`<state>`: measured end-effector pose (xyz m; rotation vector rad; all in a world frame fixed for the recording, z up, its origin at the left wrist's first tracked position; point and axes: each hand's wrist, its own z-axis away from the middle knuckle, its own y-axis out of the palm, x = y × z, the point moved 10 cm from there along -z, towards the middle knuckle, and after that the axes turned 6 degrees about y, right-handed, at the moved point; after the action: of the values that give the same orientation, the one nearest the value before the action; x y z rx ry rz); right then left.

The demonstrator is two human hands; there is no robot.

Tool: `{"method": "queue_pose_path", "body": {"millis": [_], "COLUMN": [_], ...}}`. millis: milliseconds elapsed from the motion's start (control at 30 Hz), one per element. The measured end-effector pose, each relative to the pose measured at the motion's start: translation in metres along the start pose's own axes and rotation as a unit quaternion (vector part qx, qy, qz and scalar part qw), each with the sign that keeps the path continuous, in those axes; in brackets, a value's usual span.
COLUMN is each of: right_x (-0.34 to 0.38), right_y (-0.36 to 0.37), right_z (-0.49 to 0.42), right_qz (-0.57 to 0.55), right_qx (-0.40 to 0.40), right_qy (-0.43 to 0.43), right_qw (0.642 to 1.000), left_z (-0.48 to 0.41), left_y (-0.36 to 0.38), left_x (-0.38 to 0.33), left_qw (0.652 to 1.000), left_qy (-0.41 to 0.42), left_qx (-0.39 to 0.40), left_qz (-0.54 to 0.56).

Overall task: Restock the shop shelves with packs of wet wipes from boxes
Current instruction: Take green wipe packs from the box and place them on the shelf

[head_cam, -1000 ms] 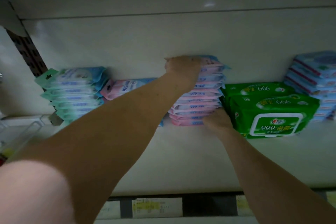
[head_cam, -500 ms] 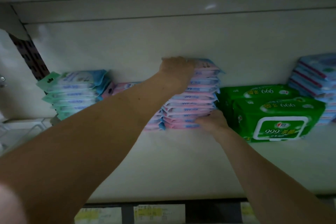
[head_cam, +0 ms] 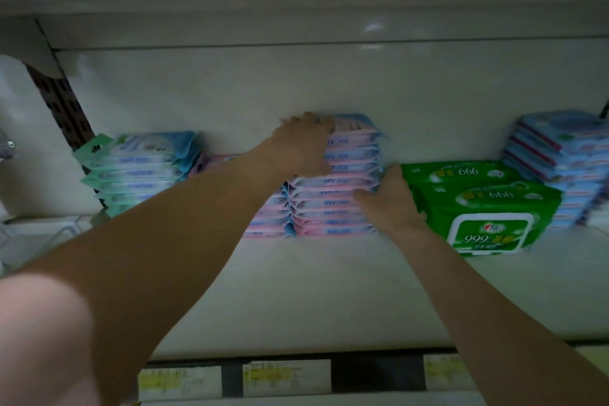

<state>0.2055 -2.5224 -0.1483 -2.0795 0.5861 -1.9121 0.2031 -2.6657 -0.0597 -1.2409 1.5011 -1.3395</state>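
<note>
The left hand (head_cam: 306, 145) curls over the top of the stack of pink packs (head_cam: 329, 204). The right hand (head_cam: 389, 201) presses flat on its right side. The stack stands deep on the shelf (head_cam: 329, 290), beside the green packs (head_cam: 484, 208). This looks like squaring up; next, a gentle release so nothing topples.

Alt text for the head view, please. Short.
Two bare hands steady a tall stack of pink wet wipe packs on a white shelf: the left hand grips its top, the right hand presses its lower right corner. Green packs lie to its right, teal packs to its left, blue packs far right.
</note>
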Motion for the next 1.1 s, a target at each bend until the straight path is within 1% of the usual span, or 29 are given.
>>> {"method": "queue_pose_path", "body": {"millis": [67, 133, 200, 267, 333, 400, 500, 533, 600, 700, 767, 833, 867, 933, 1000, 1100], "right_x": [0.045, 0.077, 0.093, 0.101, 0.1, 0.103, 0.113, 0.116, 0.117, 0.112, 0.114, 0.118, 0.119, 0.117, 0.103, 0.065], "right_y": [-0.018, -0.024, -0.02, -0.009, -0.004, -0.005, -0.009, -0.01, -0.006, 0.0, -0.001, -0.011, -0.021, -0.046, -0.07, -0.099], "right_z": [0.004, 0.008, 0.006, 0.003, -0.003, -0.007, -0.006, -0.002, 0.006, 0.008, 0.007, 0.012, 0.014, 0.015, 0.011, -0.001], "right_qz": [0.059, 0.155, 0.224, 0.246, 0.255, 0.295, 0.351, 0.354, 0.35, 0.343, 0.338, 0.31, 0.294, 0.286, 0.324, 0.383], "right_qx": [-0.039, -0.062, -0.061, -0.034, -0.021, -0.029, -0.038, -0.041, -0.03, 0.016, 0.063, 0.102, 0.107, 0.098, 0.087, 0.112], "right_qy": [-0.099, -0.165, -0.206, -0.251, -0.26, -0.263, -0.275, -0.287, -0.306, -0.314, -0.315, -0.31, -0.306, -0.289, -0.262, -0.17], "right_qw": [0.993, 0.972, 0.951, 0.936, 0.931, 0.918, 0.894, 0.889, 0.885, 0.885, 0.885, 0.893, 0.899, 0.908, 0.905, 0.901], "left_z": [0.002, 0.004, 0.007, 0.007, 0.007, 0.008, 0.014, 0.016, 0.017, 0.019, 0.025, 0.031, 0.034, 0.036, 0.032, 0.022], "left_y": [-0.007, -0.016, -0.02, -0.019, -0.017, -0.018, -0.026, -0.029, -0.03, -0.026, -0.028, -0.03, -0.032, -0.036, -0.039, -0.03], "left_x": [0.002, 0.004, 0.006, 0.009, 0.01, 0.008, 0.002, -0.001, -0.005, -0.009, -0.013, -0.023, -0.031, -0.053, -0.082, -0.124], "left_qw": [0.999, 0.998, 0.996, 0.996, 0.995, 0.995, 0.99, 0.986, 0.984, 0.985, 0.983, 0.981, 0.979, 0.979, 0.981, 0.986], "left_qy": [0.0, -0.002, -0.006, -0.014, -0.026, -0.04, -0.06, -0.065, -0.077, -0.093, -0.103, -0.105, -0.098, -0.069, -0.017, 0.054], "left_qx": [-0.016, -0.052, -0.081, -0.085, -0.088, -0.092, -0.113, -0.124, -0.131, -0.118, -0.117, -0.12, -0.129, -0.151, -0.164, -0.15], "left_qz": [0.042, 0.04, 0.027, 0.038, 0.031, 0.018, -0.057, -0.085, -0.097, -0.09, -0.1, -0.114, -0.121, -0.121, -0.101, -0.058]}}
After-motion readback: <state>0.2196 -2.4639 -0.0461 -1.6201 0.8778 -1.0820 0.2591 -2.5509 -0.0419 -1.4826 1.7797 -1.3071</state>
